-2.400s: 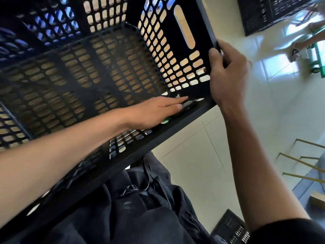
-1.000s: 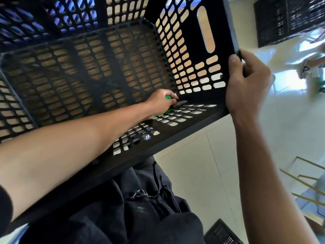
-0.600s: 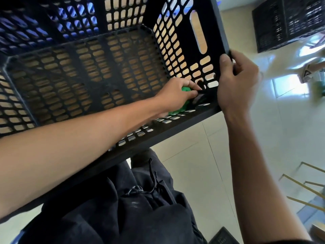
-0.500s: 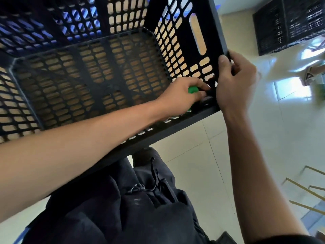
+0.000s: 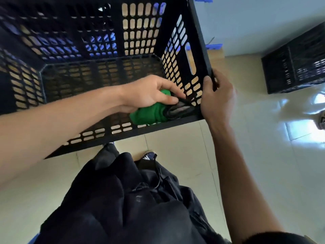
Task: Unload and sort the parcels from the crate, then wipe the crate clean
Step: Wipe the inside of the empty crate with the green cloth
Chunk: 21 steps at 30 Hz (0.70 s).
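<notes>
A black perforated plastic crate (image 5: 198, 41) is held up and tilted toward me, and no parcels show inside it. My right hand (image 5: 217, 98) grips its near right corner at the rim. My left hand (image 5: 151, 93) reaches inside the crate and presses a green cloth (image 5: 149, 113) into that same near right corner, against the lower wall. Part of the cloth looks dark grey where it meets the corner.
A second black crate (image 5: 295, 64) stands on the pale tiled floor (image 5: 263, 155) at the right. Blue objects (image 5: 213, 46) show near the wall behind the held crate. My dark trousers and a shoe (image 5: 148, 156) are below the crate.
My left hand has slid the green cloth along the crate's lower wall into the near right corner. The crate has tilted and sits higher in view.
</notes>
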Each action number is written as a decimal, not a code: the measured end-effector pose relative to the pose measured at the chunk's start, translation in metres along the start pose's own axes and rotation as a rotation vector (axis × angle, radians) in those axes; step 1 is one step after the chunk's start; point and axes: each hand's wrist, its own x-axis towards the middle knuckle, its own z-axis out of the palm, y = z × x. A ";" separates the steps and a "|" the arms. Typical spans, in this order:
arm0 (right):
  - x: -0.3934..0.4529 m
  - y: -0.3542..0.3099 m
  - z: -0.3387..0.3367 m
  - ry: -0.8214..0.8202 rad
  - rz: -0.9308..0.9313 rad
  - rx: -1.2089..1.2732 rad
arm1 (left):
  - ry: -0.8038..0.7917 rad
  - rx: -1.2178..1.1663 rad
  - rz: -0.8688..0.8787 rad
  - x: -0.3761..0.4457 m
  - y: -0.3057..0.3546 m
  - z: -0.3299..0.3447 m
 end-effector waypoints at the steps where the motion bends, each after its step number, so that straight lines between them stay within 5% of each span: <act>1: 0.000 0.000 -0.002 -0.019 -0.021 -0.008 | 0.051 0.011 0.005 -0.007 0.000 -0.001; 5: -0.005 -0.009 -0.015 -0.090 -0.241 -0.160 | 0.317 0.221 0.042 -0.025 -0.003 -0.002; 8: 0.003 -0.025 -0.015 -0.198 -0.428 -0.093 | 0.436 0.119 0.037 -0.036 -0.005 -0.008; 12: 0.021 -0.052 -0.006 -0.564 -0.359 0.115 | 0.569 -0.023 0.025 -0.043 -0.007 -0.022; 17: 0.032 -0.081 0.015 -1.066 -0.488 0.270 | 0.693 -0.115 -0.006 -0.051 -0.010 -0.046; 21: 0.035 -0.100 0.036 -1.183 -0.554 0.179 | 0.723 -0.033 -0.039 -0.054 -0.006 -0.055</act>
